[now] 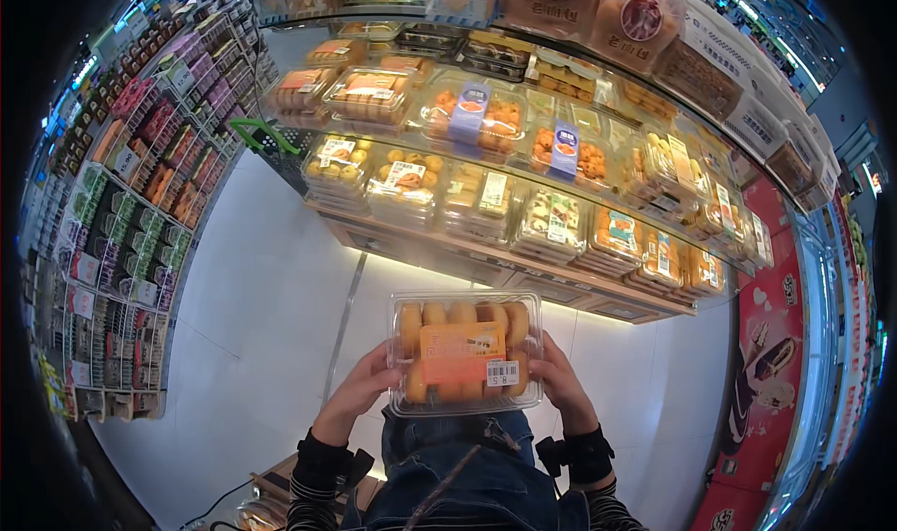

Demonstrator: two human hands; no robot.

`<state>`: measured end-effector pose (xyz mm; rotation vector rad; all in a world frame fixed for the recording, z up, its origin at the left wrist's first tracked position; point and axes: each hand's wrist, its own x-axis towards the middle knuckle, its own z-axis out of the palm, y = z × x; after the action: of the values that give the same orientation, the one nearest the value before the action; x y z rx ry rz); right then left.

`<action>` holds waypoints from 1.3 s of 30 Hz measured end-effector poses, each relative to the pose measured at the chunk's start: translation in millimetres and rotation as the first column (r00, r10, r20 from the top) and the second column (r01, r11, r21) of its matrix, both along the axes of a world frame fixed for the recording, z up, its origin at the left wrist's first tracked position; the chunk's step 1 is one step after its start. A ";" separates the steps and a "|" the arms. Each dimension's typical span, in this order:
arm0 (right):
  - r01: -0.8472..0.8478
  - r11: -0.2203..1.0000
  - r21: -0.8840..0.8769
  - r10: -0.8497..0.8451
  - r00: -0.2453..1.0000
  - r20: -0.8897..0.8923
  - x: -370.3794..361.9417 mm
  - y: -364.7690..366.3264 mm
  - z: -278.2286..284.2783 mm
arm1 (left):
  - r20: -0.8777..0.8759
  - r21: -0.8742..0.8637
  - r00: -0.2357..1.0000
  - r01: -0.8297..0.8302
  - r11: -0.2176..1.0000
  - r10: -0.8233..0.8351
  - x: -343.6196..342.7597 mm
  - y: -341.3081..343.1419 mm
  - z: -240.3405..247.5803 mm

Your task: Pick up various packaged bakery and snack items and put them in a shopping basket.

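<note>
Between both hands, in front of my waist, is a clear plastic clamshell box [411, 344] of small yellow-brown cakes. An orange label covers its middle, with a white barcode sticker at the lower right. My left hand [364, 379] grips the box's left side, and my right hand [562, 374] grips its right side. Both hands' fingers are closed round the edges, partly hidden beneath the box. The box is level and its lid is down.
Ahead stands a lit bakery shelf [448, 237] stacked with clear boxes of pastries [402, 184]. Bagged bread [635, 17] lies on top. To the left is a wire rack [140, 204] of packaged snacks, with a green basket handle [266, 134] near it. A red panel [771, 344] borders the right.
</note>
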<state>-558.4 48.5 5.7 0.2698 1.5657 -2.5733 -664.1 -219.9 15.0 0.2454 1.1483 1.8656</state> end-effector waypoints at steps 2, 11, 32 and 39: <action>-0.013 1.000 0.012 0.013 1.000 -0.003 -16.8 -7.6 -2.6 | 0.002 0.003 1.000 -0.013 1.000 0.013 -15.8 -9.6 -1.8; 0.048 0.993 0.104 -0.052 0.998 0.032 -105.0 -54.6 13.9 | -0.030 0.044 0.998 -0.045 0.998 0.046 -98.9 -57.2 -0.6; 0.073 0.997 0.006 -0.073 0.997 0.016 -208.0 -89.6 10.6 | 0.009 0.012 0.997 -0.073 0.997 0.073 -204.6 -91.0 -8.7; 0.032 0.999 0.038 -0.033 0.999 0.017 -253.5 -60.9 8.1 | 0.022 0.037 0.997 -0.076 0.996 0.075 -253.0 -65.5 -4.9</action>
<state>-811.9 -12.4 13.8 0.3229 1.6191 -2.5602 -917.1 -285.4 10.1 0.2062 1.1227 1.9532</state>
